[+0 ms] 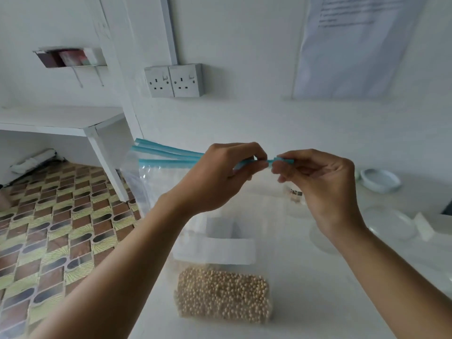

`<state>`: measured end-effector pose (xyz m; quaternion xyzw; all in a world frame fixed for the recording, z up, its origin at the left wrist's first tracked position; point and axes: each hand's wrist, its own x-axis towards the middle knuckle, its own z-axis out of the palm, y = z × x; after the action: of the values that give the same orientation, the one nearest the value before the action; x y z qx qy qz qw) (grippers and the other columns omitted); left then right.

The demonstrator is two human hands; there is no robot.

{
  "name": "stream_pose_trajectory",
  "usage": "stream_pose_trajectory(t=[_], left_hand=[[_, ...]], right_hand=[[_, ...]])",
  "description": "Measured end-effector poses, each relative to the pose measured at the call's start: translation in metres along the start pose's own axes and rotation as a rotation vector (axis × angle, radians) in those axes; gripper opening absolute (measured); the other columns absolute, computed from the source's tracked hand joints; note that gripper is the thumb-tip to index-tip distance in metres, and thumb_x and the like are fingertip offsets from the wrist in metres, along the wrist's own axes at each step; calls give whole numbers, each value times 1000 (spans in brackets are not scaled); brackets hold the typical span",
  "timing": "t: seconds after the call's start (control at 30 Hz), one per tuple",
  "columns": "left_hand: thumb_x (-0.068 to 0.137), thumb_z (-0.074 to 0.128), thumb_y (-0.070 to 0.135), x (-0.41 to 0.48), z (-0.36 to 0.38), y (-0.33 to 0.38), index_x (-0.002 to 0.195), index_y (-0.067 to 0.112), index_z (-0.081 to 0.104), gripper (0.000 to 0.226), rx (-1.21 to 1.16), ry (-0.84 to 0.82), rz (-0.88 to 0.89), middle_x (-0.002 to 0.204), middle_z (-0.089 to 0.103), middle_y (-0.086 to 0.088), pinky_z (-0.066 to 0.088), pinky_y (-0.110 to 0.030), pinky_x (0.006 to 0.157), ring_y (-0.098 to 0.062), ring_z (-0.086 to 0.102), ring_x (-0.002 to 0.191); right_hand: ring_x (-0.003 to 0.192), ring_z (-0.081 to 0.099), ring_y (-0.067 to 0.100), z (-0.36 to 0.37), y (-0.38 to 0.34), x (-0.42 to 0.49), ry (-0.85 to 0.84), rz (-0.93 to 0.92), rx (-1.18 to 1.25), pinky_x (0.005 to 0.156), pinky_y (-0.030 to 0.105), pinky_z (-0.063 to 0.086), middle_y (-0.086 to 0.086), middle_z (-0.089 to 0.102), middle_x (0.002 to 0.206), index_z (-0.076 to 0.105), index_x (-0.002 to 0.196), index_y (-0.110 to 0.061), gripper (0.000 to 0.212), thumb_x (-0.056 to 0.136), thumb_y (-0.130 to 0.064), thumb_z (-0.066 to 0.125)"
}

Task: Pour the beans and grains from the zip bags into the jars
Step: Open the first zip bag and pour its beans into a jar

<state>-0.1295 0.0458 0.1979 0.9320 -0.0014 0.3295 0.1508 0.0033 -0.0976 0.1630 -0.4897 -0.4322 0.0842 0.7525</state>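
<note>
1. Both hands are up at frame centre, pinching the blue zip strip [271,161] of a clear bag [227,243].
2. Left hand [220,174]: fingers closed on the strip from the left. Right hand [318,182]: thumb and fingertips pinched on the strip's right end. The two grips nearly touch.
3. The bag hangs down to the white counter [318,289]. The beans [222,298] are pale, round and bunched at the bottom, lower centre of frame.
4. More blue-topped bags [156,152] stand behind, centre left. Contents are not clear.
5. Jar [297,196] — clear, mostly hidden behind the right hand. A lid [380,179] and a clear disc [389,223] lie at right.
6. Step, likely: opening the seal. Each hand should take one lip only and pull front from back — not sideways along the strip.
7. Keep the beans low and the bag upright so nothing jumps out when the seal pops.
</note>
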Motion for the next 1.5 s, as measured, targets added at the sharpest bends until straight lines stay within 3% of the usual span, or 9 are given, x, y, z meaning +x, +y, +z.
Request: stream_pose_trajectory(t=[0.17, 0.27, 0.53, 0.87, 1.0, 1.07, 1.27, 1.43, 1.5], left_hand=[[103, 60, 21, 31, 40, 36, 99, 13, 67, 12, -71, 53, -23, 73, 63, 5, 45, -21, 64, -13, 55, 66], [104, 59, 24, 46, 64, 54, 99, 15, 66, 13, -62, 35, -26, 73, 64, 6, 47, -28, 66, -15, 56, 66], [100, 47, 54, 72, 89, 93, 113, 28, 67, 35, 34, -110, -3, 97, 69, 9, 55, -38, 74, -10, 63, 82], [100, 59, 37, 66, 86, 98, 104, 22, 71, 20, 82, -82, -30, 98, 70, 8, 58, -42, 75, -14, 66, 85], [95, 48, 50, 49, 69, 88, 104, 23, 71, 37, 143, -40, -98, 101, 73, 7, 60, -39, 74, -14, 67, 83], [96, 51, 46, 37, 58, 77, 104, 22, 71, 32, 171, -27, -125, 99, 73, 8, 61, -41, 75, -15, 69, 82], [93, 48, 50, 7, 25, 51, 100, 22, 73, 38, 223, 22, -188, 94, 72, 14, 61, -38, 75, -9, 69, 83], [94, 57, 39, -13, 9, 33, 101, 22, 73, 25, 243, 59, -211, 91, 58, 35, 60, -37, 78, -3, 65, 82], [94, 60, 34, -21, 3, 27, 101, 19, 74, 21, 241, 73, -226, 90, 62, 30, 61, -41, 79, -7, 67, 83]], right_hand=[[74, 73, 21, -52, -12, 3, 63, -3, -64, 72, 25, 57, 4, 78, 80, 77, 95, -8, 12, 83, -11, 77], [75, 71, 14, -86, -17, -1, 63, 7, -116, 74, 20, 54, 0, 78, 82, 76, 99, -10, 10, 93, -9, 68], [74, 75, 20, -134, -20, -18, 101, -37, -192, 76, 23, 56, 6, 77, 83, 76, 98, -5, 10, 88, -4, 75], [76, 74, 16, -144, -22, -21, 69, -41, -155, 77, 20, 54, 0, 76, 81, 75, 92, -13, 10, 87, -3, 75], [74, 72, 14, -145, -17, -19, 90, -42, -179, 74, 17, 51, -2, 74, 77, 73, 91, -10, 7, 89, -2, 73], [73, 72, 14, -146, -16, -19, 90, -40, -179, 73, 17, 51, -3, 73, 76, 72, 89, -11, 9, 90, -1, 72], [71, 67, 10, -140, -12, -14, 98, -49, -196, 71, 15, 48, -6, 68, 71, 68, 85, -16, 19, 94, 0, 67], [71, 62, 7, -132, -8, -12, 120, -61, -205, 72, 13, 47, -8, 65, 71, 65, 85, -18, 20, 97, -2, 64], [71, 61, 6, -130, -5, -10, 129, -62, -219, 73, 15, 48, -11, 65, 71, 64, 86, -19, 21, 98, -2, 63]])
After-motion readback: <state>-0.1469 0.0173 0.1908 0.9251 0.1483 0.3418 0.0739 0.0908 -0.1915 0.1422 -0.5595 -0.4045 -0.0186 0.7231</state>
